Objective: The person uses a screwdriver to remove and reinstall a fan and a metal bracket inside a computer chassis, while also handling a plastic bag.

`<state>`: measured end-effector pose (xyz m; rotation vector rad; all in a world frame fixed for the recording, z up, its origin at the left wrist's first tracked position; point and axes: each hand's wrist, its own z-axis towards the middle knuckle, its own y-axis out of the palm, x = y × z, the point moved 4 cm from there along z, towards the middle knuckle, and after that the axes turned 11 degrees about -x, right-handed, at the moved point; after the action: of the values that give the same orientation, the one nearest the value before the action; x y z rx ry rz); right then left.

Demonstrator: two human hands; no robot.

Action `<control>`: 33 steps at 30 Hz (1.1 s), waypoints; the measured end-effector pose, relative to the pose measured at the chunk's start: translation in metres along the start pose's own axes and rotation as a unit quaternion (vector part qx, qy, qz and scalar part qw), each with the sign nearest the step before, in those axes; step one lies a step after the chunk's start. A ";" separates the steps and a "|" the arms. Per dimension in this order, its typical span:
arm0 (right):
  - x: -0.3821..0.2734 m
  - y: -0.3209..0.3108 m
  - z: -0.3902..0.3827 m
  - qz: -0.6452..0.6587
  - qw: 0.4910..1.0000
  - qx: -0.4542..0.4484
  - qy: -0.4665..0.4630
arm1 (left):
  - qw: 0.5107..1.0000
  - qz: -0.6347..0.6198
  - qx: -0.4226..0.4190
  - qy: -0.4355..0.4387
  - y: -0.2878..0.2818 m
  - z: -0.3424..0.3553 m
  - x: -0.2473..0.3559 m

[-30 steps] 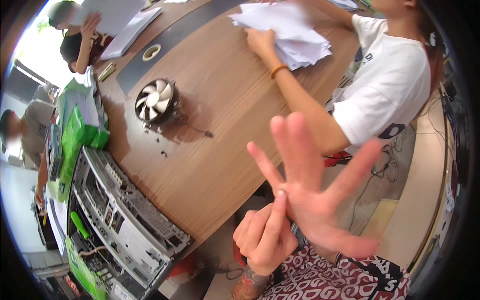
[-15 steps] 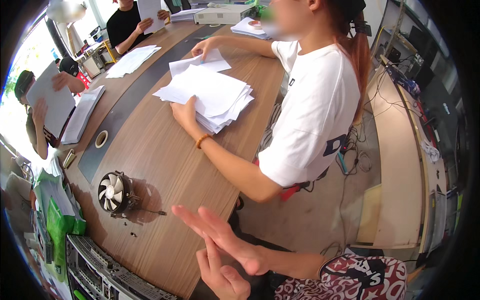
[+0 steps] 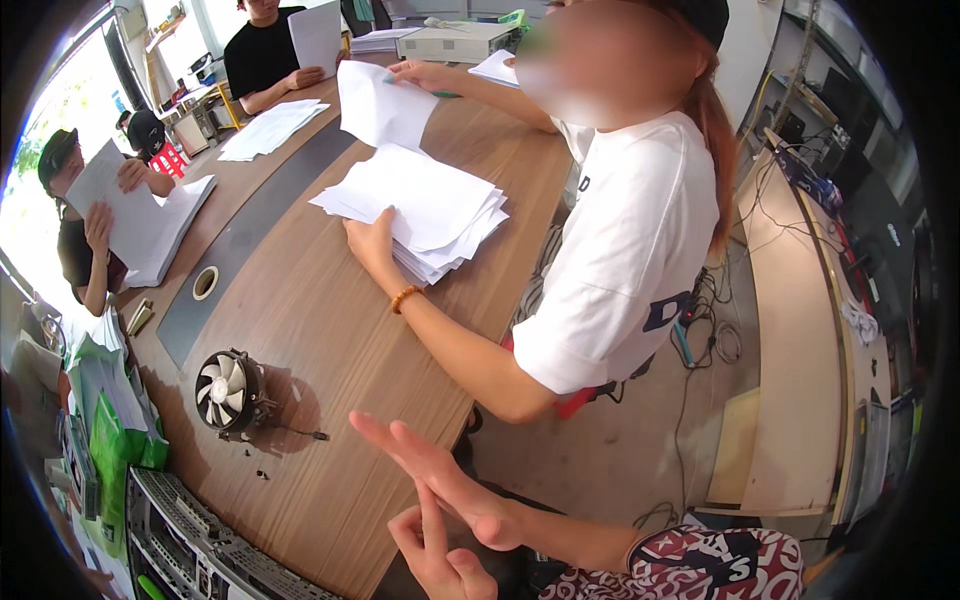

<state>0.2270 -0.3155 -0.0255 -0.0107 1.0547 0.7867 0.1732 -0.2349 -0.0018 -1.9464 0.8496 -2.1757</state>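
Over the table's near edge my right hand (image 3: 450, 478) is held out flat, its fingers stretched and nothing in it. My left hand (image 3: 436, 548) is just below, partly cut off by the lower part of my view. One of its fingers points up and appears to touch the right palm, while the others are loosely bent and apart. Left of my hands a black CPU cooler with a white-bladed fan (image 3: 224, 390) stands on the wooden table (image 3: 330, 320). Its cable trails to a small plug (image 3: 318, 436). A few small dark screws (image 3: 261, 475) lie in front of it.
Beside me a co-worker in a white shirt (image 3: 620, 230) handles a paper stack (image 3: 420, 205). Two more people across the table hold sheets. A tape roll (image 3: 205, 283), green bag (image 3: 115, 440) and metal computer chassis (image 3: 190, 535) line the left side. Cables (image 3: 715, 335) lie on the floor.
The co-worker beside me has lifted a sheet off the table. The person at left has lowered their sheets onto the stack. My hands keep nearly the same pose.
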 end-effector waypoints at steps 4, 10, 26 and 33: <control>0.000 -0.005 0.006 -0.008 1.000 0.003 -0.022 | 1.000 -0.003 -0.005 0.003 0.004 -0.004 -0.002; 0.004 0.001 0.012 -0.001 1.000 -0.009 -0.006 | 0.998 0.020 0.048 0.036 -0.012 0.012 -0.004; -0.044 -0.044 0.101 -0.494 0.859 0.032 0.127 | 0.986 0.112 0.034 0.120 -0.033 0.032 -0.034; -0.071 -0.185 0.202 -0.733 0.569 0.135 0.347 | 0.993 -0.002 0.057 0.104 -0.043 0.029 -0.047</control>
<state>0.4727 -0.4175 0.0700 -0.9045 1.4183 -1.0422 0.2213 -0.1882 -0.0230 -1.6942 0.7294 -2.4024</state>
